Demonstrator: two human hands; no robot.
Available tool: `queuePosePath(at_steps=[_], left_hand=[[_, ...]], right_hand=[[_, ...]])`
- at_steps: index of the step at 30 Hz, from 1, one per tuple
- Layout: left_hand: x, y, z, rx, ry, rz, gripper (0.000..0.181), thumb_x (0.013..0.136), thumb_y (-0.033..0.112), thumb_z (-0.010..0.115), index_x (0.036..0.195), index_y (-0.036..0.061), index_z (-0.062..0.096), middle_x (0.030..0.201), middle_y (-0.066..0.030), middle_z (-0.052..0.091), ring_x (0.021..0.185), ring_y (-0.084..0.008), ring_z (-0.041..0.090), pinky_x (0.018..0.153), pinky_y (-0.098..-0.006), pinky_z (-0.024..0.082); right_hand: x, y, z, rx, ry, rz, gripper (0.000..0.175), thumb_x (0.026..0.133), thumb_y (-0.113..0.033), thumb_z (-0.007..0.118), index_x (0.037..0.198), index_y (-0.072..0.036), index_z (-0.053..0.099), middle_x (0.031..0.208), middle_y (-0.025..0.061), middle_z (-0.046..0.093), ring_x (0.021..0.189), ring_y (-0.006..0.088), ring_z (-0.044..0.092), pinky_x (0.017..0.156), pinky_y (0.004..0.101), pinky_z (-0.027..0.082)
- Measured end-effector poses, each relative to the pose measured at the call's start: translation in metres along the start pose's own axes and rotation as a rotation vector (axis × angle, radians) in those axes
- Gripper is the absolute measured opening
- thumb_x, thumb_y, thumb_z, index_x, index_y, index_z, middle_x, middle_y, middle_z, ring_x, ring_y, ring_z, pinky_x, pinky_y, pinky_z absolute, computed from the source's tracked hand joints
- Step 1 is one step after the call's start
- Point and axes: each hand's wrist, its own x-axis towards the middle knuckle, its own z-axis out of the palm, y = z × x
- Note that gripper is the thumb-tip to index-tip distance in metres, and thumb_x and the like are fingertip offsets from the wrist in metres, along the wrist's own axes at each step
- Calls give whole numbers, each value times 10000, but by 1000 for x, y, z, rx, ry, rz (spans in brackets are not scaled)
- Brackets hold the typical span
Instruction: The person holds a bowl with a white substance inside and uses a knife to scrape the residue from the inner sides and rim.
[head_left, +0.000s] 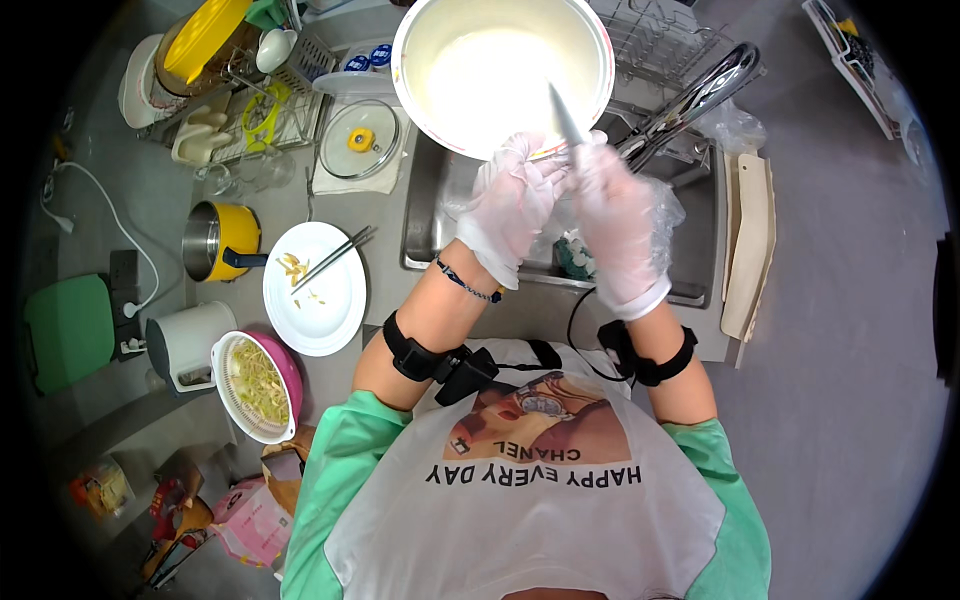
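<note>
In its transparent glove, my right hand (611, 217) is shut on a knife (561, 109), whose blade points up and away over a large white tub (409, 97). My left hand (510, 199), gloved too, is beside it at the near rim of the tub with its fingers bent together. Whether those fingers pinch something small is hidden. The inside of the tub is overexposed, so its contents cannot be made out. Below both hands is a steel sink (442, 180) with a crumpled plastic bag (664, 217) and a green-and-white item (574, 255).
To the left lie a white plate (322, 330) with yellowish pieces and chopsticks (334, 259), a yellow pot (236, 232), a colander of bean sprouts (259, 382), a kettle (195, 337) and a glass lid (360, 142). A chrome faucet (697, 97) and cutting boards (746, 247) are on the right.
</note>
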Motion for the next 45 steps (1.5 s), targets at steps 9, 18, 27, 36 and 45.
queuePosePath(at_steps=[9, 18, 27, 36, 45], left_hand=[[-4, 0, 6, 289, -128, 23, 499, 988, 240, 254, 1344, -100, 336, 1329, -241, 474, 1232, -322, 461, 1067, -362, 364], [-4, -2, 14, -7, -48, -79, 466, 995, 255, 280, 1298, -82, 385, 1369, -229, 443, 1226, -296, 471, 1061, -380, 375], [-2, -9, 3, 61, -49, -29, 462, 990, 267, 322, 1319, -57, 347, 1348, -227, 433, 1250, -292, 440, 1075, -407, 344], [-4, -5, 9, 519, -133, 80, 488, 982, 236, 275, 1317, -112, 345, 1322, -216, 481, 1241, -295, 455, 1082, -388, 336], [1, -12, 3, 71, -9, -44, 467, 980, 232, 299, 1320, -82, 361, 1322, -199, 483, 1225, -277, 472, 1066, -383, 357]], right_hand=[[-1, -6, -1, 13, -6, 16, 255, 971, -234, 523, 883, -21, 632, 585, 44, 566, 505, 89, 513, 483, 267, 411], [4, -6, -4, -6, 18, -16, 260, 954, -275, 522, 921, -48, 646, 568, 150, 570, 505, 282, 566, 473, 381, 439], [7, -15, -12, -27, -26, 115, 259, 957, -244, 549, 895, -16, 654, 589, 40, 586, 510, 80, 530, 487, 258, 419], [-6, -2, 6, -89, 16, -100, 292, 964, -270, 502, 892, -26, 644, 562, 188, 570, 496, 320, 602, 451, 376, 458], [3, -8, -3, 37, 5, -44, 256, 950, -264, 523, 923, -45, 652, 576, 183, 581, 509, 318, 612, 477, 392, 474]])
